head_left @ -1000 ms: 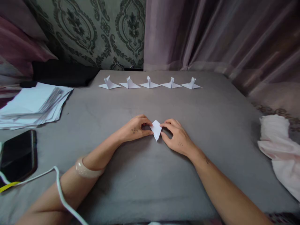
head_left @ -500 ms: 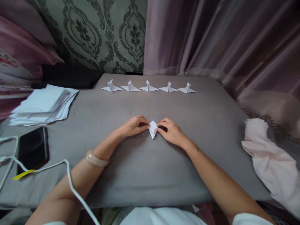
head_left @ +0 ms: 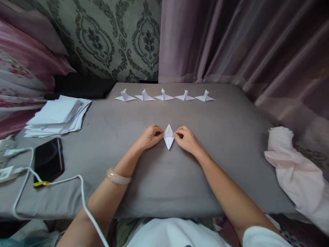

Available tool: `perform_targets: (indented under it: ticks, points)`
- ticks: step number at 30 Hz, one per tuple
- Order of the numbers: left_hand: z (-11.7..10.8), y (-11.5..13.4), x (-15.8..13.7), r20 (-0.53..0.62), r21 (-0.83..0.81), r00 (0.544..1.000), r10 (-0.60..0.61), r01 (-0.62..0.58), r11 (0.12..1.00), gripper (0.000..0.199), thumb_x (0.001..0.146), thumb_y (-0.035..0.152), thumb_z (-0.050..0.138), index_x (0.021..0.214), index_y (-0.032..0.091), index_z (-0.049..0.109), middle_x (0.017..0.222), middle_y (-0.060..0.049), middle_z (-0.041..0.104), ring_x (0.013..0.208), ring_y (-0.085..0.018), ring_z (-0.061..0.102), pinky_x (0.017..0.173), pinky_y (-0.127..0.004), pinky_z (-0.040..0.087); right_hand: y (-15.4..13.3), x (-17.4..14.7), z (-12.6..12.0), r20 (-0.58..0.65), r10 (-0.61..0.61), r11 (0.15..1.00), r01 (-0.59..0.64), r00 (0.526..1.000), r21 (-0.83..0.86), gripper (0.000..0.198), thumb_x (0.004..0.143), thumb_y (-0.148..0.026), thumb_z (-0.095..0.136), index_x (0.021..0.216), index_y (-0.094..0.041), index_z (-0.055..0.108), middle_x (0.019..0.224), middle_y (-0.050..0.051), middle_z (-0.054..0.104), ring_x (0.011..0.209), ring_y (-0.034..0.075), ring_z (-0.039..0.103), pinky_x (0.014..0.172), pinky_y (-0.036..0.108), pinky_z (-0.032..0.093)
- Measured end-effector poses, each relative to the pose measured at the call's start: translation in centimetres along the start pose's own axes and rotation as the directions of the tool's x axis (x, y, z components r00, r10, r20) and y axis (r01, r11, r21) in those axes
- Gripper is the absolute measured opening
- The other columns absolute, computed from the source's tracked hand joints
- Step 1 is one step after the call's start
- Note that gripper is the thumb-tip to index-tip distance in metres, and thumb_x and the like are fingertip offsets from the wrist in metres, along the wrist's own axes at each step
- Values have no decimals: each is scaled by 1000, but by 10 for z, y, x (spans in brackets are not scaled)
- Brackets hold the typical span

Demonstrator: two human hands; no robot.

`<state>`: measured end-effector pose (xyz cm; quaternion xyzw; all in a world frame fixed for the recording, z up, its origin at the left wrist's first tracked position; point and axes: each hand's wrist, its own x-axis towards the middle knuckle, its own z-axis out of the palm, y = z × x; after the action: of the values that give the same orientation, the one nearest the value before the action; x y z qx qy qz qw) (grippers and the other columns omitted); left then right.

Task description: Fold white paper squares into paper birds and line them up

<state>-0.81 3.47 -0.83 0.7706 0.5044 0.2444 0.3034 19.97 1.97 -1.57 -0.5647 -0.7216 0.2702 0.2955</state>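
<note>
A small white folded paper point(head_left: 169, 138), shaped like a long diamond with creases across its middle, is held between my two hands over the grey-covered table point(head_left: 164, 181). My left hand point(head_left: 151, 136) pinches its left corner between thumb and forefinger. On the opposite side my right hand point(head_left: 186, 138) pinches the right corner the same way. The top and bottom points of the diamond stick out free. Several finished white paper cranes point(head_left: 163, 96) stand in a row farther back, their wings spread flat.
At the left lies a stack of white paper sheets point(head_left: 58, 115), with a black phone point(head_left: 48, 161) in front of it. A white cable point(head_left: 83, 195) runs across my left forearm. Pale pink cloth point(head_left: 295, 168) is bunched at the right edge. Behind hang purple curtains point(head_left: 195, 41).
The top flap of the folded paper has opened upward, so the piece is now a taller, fuller diamond. Both hands stay at its side corners. The view has shifted slightly.
</note>
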Motion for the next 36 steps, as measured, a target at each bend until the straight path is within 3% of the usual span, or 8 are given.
perform_targets:
  ticks: [7, 14, 25, 31, 36]
  points:
    - [-2, -4, 6, 18, -67, 999, -45, 46, 997, 18, 80, 28, 59, 69, 16, 65, 83, -5, 61, 76, -16, 56, 72, -29, 46, 0, 12, -2, 50, 139, 985, -143, 989, 94, 16, 79, -29, 62, 70, -19, 71, 94, 6, 65, 75, 14, 61, 77, 31, 47]
    - [-4, -12, 10, 67, -113, 998, -21, 29, 993, 21, 81, 28, 60, 65, 14, 62, 80, -4, 59, 71, -14, 52, 64, -27, 42, -3, 18, -10, 121, 176, 981, -185, 977, 65, 15, 76, -31, 64, 67, -21, 69, 90, 3, 65, 74, 15, 60, 78, 32, 48]
    - [1, -7, 8, 28, -111, 997, -70, 72, 991, 16, 80, 25, 63, 68, 15, 65, 87, -7, 60, 79, -16, 56, 74, -31, 48, 0, 11, -2, 40, 122, 991, -124, 992, 48, 16, 79, -30, 62, 69, -19, 67, 91, 4, 64, 66, 11, 56, 71, 29, 47]
    - [3, -5, 3, 13, -61, 999, -48, 48, 997, 13, 83, 25, 61, 76, 15, 67, 95, -9, 59, 85, -18, 56, 79, -34, 49, -5, 6, -2, 53, 132, 991, -132, 990, -20, 17, 84, -32, 60, 74, -20, 65, 99, 4, 62, 70, 12, 58, 73, 30, 46]
    - [7, -2, 0, -10, 31, 1000, -23, 23, 999, 9, 83, 22, 60, 77, 15, 63, 99, -9, 58, 91, -21, 56, 83, -36, 48, -7, 2, 1, 26, 59, 993, -56, 998, -108, 15, 88, -30, 57, 78, -21, 61, 97, 5, 61, 77, 15, 59, 75, 31, 46]
